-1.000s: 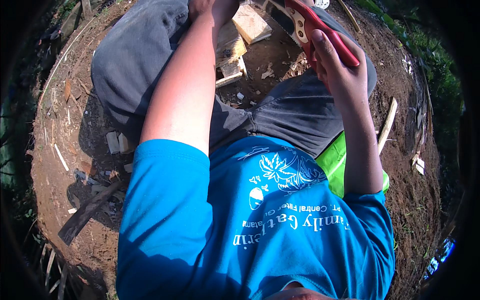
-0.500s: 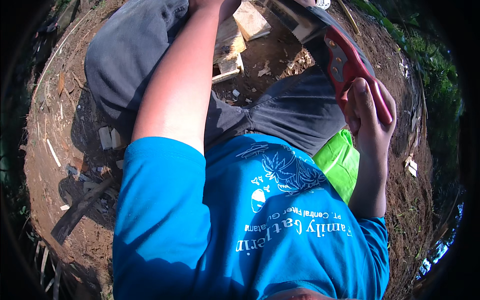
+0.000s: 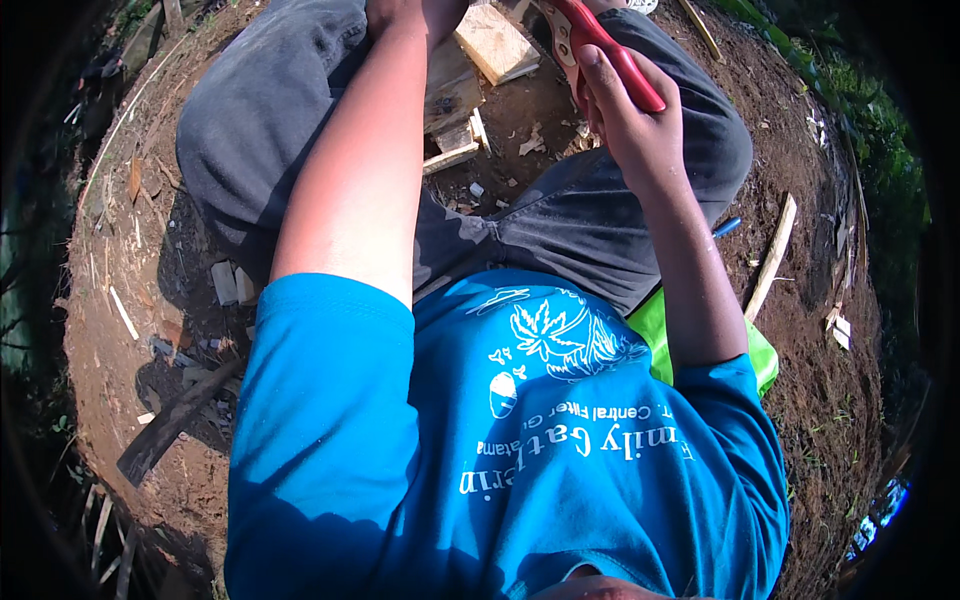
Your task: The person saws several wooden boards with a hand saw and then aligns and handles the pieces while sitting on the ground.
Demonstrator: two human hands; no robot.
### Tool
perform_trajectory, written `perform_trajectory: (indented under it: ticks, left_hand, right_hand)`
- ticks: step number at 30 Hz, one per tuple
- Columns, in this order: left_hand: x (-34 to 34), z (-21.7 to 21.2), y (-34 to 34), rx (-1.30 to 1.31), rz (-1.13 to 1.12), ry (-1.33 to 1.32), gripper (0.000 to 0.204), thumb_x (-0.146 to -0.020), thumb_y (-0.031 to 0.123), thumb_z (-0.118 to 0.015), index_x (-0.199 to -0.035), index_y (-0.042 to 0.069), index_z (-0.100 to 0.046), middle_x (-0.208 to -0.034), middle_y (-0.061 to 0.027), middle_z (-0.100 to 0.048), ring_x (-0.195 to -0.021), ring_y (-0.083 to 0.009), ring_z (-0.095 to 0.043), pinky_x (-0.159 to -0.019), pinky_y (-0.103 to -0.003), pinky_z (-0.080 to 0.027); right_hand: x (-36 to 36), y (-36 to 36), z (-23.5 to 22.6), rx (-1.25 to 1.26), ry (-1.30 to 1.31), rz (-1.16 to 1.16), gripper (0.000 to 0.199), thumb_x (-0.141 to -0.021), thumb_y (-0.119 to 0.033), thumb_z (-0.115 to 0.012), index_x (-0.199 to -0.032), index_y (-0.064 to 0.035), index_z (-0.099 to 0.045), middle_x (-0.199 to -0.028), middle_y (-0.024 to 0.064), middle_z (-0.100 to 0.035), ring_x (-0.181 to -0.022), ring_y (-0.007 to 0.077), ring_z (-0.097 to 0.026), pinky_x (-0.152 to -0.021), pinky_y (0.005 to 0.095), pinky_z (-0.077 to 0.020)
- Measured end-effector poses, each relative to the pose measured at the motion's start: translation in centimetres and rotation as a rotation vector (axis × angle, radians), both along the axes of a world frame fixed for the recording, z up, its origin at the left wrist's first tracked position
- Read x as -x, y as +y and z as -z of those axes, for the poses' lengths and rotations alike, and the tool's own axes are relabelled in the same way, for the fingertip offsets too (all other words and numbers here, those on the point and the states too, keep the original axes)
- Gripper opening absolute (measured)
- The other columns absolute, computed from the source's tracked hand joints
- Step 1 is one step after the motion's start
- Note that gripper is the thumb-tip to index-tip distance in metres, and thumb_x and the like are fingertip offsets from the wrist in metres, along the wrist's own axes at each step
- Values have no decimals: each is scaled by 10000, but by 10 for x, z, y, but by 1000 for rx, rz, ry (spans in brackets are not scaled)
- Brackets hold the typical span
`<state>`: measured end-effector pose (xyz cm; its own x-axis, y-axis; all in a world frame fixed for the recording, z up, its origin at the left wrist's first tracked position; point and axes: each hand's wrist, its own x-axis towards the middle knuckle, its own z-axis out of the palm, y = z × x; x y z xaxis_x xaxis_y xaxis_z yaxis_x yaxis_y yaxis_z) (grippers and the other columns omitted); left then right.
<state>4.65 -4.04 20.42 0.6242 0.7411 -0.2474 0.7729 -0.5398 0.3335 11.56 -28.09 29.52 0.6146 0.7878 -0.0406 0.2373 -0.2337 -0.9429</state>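
My right hand (image 3: 635, 125) is wrapped round the red handle of a handsaw (image 3: 600, 28), in front of my bent right leg. The blade runs past the top edge, out of sight. My left arm reaches forward to the top edge, where only the wrist and back of my left hand (image 3: 418, 12) show; its fingers are hidden. Close beside that hand lies a pale wood block (image 3: 495, 45) on the soil. A shaded piece of wood (image 3: 452, 95) and small offcuts (image 3: 452, 157) lie between my legs.
A bright green bag (image 3: 762, 358) lies by my right side. Beyond it are a pale stick (image 3: 772, 255) and a small blue object (image 3: 727, 227). On the left, a dark branch (image 3: 180, 420) and wood scraps (image 3: 228, 285) rest on the brown soil.
My right hand has moved forward and to the left with the saw, whose blade has gone out of view. The stick and blue object are now uncovered. My left arm has barely shifted.
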Motion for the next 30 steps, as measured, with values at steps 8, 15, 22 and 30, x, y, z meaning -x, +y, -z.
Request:
perform_trajectory:
  ticks: [8,15,22,30]
  left_hand:
    - [4,13,12,56,-11,32,381,-939,388,-625,-1035,55,-783,-1090,-232,-746,-1048,-394,-724,-840,-501,-578]
    - [3,-2,-6,-6,-154,-144,408,-938,365,-613,-1032,-5,-756,-1089,-286,-725,-1075,-413,-706,-879,-503,-559]
    - [4,17,7,-47,-18,-89,368,-953,335,-576,-1026,19,-750,-1037,-264,-739,-1005,-419,-723,-825,-508,-573]
    - [3,16,8,-25,-37,-161,347,-960,337,-546,-1013,69,-761,-974,-250,-746,-936,-431,-729,-779,-527,-566]
  right_hand:
    - [32,-89,-47,121,110,81,341,-1028,-340,-678,-914,-18,-670,-653,-52,-571,-567,19,-500,-509,200,-354]
    - [33,-97,-52,170,40,96,323,-1017,-310,-700,-899,-12,-666,-656,-64,-535,-594,16,-457,-531,208,-316]
    - [26,-76,-37,100,33,63,295,-1015,-285,-708,-1033,9,-724,-687,-54,-549,-636,14,-464,-555,207,-330]
    - [10,-63,-26,95,113,75,322,-1011,-335,-709,-925,-25,-700,-648,-72,-555,-582,7,-496,-520,196,-353]
